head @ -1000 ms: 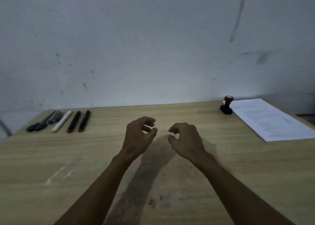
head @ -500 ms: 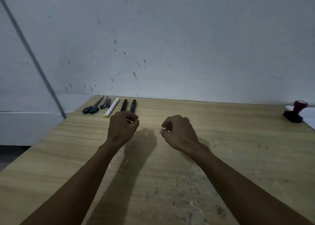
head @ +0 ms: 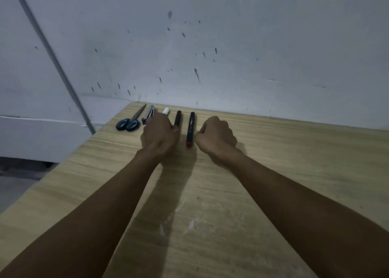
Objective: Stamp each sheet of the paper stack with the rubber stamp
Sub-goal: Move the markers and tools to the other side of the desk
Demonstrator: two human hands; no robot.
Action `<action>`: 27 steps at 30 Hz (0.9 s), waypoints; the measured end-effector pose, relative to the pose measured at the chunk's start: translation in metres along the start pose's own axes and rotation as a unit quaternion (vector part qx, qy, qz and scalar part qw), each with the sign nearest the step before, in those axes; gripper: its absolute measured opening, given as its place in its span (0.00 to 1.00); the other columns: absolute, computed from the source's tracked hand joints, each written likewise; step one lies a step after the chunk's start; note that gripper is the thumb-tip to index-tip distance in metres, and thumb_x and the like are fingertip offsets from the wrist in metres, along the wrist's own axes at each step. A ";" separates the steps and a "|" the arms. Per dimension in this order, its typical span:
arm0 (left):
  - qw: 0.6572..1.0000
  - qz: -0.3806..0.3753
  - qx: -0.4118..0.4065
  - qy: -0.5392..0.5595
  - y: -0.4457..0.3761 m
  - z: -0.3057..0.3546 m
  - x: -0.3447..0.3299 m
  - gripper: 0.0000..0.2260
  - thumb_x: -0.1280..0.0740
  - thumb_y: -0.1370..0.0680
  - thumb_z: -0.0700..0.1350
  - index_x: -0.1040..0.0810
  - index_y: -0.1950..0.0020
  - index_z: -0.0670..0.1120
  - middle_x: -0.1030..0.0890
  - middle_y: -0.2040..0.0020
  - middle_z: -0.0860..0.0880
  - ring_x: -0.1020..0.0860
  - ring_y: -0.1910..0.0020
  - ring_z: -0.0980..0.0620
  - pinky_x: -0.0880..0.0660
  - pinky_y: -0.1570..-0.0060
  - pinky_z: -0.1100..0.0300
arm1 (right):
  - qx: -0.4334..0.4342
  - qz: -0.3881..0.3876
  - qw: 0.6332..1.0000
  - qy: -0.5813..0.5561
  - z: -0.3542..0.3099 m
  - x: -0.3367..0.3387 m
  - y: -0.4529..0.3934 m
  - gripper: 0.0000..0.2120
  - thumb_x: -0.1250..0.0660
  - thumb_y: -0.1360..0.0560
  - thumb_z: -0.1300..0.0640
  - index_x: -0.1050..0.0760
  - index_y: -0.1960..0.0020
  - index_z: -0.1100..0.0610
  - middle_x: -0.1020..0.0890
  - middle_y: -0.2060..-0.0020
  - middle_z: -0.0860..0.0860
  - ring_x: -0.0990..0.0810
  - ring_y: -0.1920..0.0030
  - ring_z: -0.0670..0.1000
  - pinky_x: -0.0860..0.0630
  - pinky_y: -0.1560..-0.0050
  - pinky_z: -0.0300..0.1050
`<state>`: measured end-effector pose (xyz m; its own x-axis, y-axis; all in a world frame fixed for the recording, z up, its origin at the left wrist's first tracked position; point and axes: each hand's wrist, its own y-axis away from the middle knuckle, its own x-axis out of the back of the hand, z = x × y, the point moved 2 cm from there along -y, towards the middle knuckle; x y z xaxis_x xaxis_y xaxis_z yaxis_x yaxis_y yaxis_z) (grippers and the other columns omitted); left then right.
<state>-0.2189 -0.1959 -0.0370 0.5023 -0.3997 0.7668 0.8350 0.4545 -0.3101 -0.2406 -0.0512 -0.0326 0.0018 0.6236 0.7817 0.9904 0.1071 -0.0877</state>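
Wall [head: 231,35]: pale grey-white, filling the upper half of the frame, marked with scattered dark specks and streaks at centre. A thin grey pipe [head: 52,56] runs diagonally down the upper left. Low white ledge [head: 37,134] at left — meets the table's corner. Table [head: 294,162]: light wood grain, worn pale patches at lower centre. Grey floor [head: 16,183] at far left. Light dim, shadows soft.

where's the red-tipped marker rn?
Head view: the red-tipped marker lies on the wooden table near the wall, between the left hand and the right hand, just right of the black marker.
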 end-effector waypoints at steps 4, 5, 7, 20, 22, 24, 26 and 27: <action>0.996 -0.051 0.020 -0.065 -0.011 -0.002 -0.010 0.19 0.30 0.30 0.51 0.22 0.43 0.42 0.20 0.45 0.40 0.20 0.53 0.42 0.21 0.55 0.50 | -0.004 -0.025 0.999 0.029 -0.010 -0.009 -0.024 0.14 0.32 0.26 0.45 0.31 0.52 0.54 0.28 0.55 0.50 0.25 0.53 0.56 0.32 0.57 0.47; 0.995 -0.061 0.023 -0.075 -0.013 -0.004 -0.012 0.21 0.29 0.30 0.51 0.24 0.40 0.42 0.21 0.44 0.41 0.21 0.52 0.42 0.21 0.54 0.49 | -0.003 -0.033 0.999 0.034 -0.012 -0.012 -0.028 0.16 0.31 0.27 0.44 0.32 0.52 0.54 0.29 0.56 0.50 0.27 0.55 0.55 0.33 0.58 0.47; 0.994 -0.071 0.027 -0.075 -0.013 -0.006 -0.015 0.25 0.28 0.30 0.50 0.26 0.35 0.44 0.22 0.45 0.41 0.21 0.52 0.42 0.22 0.53 0.49 | -0.002 -0.045 0.998 0.045 -0.015 -0.017 -0.035 0.17 0.30 0.29 0.44 0.32 0.52 0.53 0.28 0.57 0.50 0.29 0.57 0.54 0.34 0.60 0.46; 0.993 -0.052 0.056 0.086 0.011 0.009 -0.003 0.12 0.29 0.37 0.47 0.19 0.66 0.38 0.17 0.60 0.42 0.18 0.66 0.46 0.18 0.61 0.52 | -0.011 -0.034 0.999 0.011 0.002 0.009 -0.017 0.10 0.31 0.32 0.53 0.32 0.62 0.54 0.24 0.62 0.50 0.25 0.65 0.51 0.36 0.70 0.41; 0.985 -0.079 0.071 0.134 0.030 0.021 0.001 0.10 0.28 0.36 0.44 0.18 0.67 0.36 0.16 0.65 0.40 0.17 0.68 0.45 0.18 0.64 0.50 | -0.016 -0.023 1.000 0.001 0.015 0.025 0.000 0.08 0.31 0.32 0.53 0.29 0.62 0.55 0.22 0.65 0.50 0.23 0.66 0.51 0.33 0.68 0.41; 0.974 -0.115 0.086 0.176 0.051 0.033 0.004 0.08 0.28 0.34 0.39 0.18 0.65 0.34 0.17 0.70 0.40 0.17 0.72 0.46 0.17 0.66 0.48 | -0.018 -0.007 1.000 -0.008 0.027 0.040 0.017 0.08 0.32 0.34 0.52 0.24 0.60 0.56 0.19 0.67 0.51 0.19 0.66 0.53 0.26 0.65 0.41; 0.962 -0.149 0.093 0.209 0.083 0.054 0.010 0.06 0.27 0.33 0.37 0.19 0.64 0.33 0.17 0.71 0.40 0.17 0.73 0.45 0.18 0.67 0.48 | -0.019 0.010 1.000 -0.005 0.045 0.063 0.043 0.09 0.32 0.34 0.51 0.23 0.59 0.56 0.19 0.67 0.51 0.19 0.66 0.53 0.25 0.64 0.42; 0.957 -0.165 0.095 0.220 0.099 0.065 0.012 0.06 0.27 0.32 0.36 0.19 0.64 0.32 0.17 0.71 0.40 0.17 0.73 0.44 0.18 0.68 0.48 | -0.018 0.019 1.000 0.000 0.054 0.075 0.057 0.08 0.32 0.33 0.51 0.23 0.59 0.56 0.19 0.66 0.50 0.20 0.66 0.52 0.26 0.64 0.42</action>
<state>-0.1454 -0.1041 -0.0223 0.2985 -0.8236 0.4823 0.9296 0.3653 0.0483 -0.1917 0.0434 -0.0128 0.0398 0.6275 0.7776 0.9939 0.0556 -0.0957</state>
